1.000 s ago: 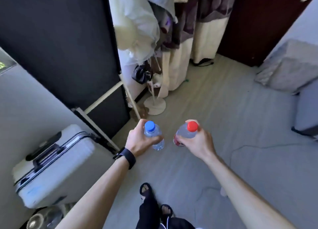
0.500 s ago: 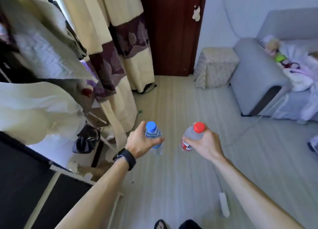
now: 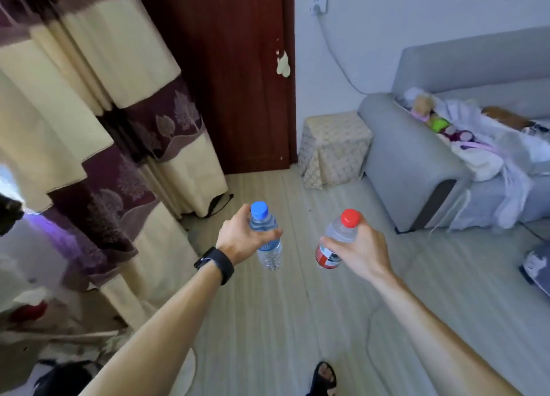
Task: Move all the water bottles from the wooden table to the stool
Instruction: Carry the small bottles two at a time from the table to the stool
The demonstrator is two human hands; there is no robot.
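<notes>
Bottles fill both fists: left hand grips the blue-capped bottle; right hand grips the red-capped bottle. Label text unreadable.

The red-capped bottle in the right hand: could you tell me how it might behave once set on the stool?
The red-capped bottle looks thin, clear plastic, so probably light and slightly squashy. Being tall and narrow, it may tip on the stool, whose cloth-covered top looks soft.

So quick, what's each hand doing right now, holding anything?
Left hand: closed around the blue-capped bottle, held upright above the floor.
Right hand: closed around the red-capped bottle, tilted a little.
</notes>
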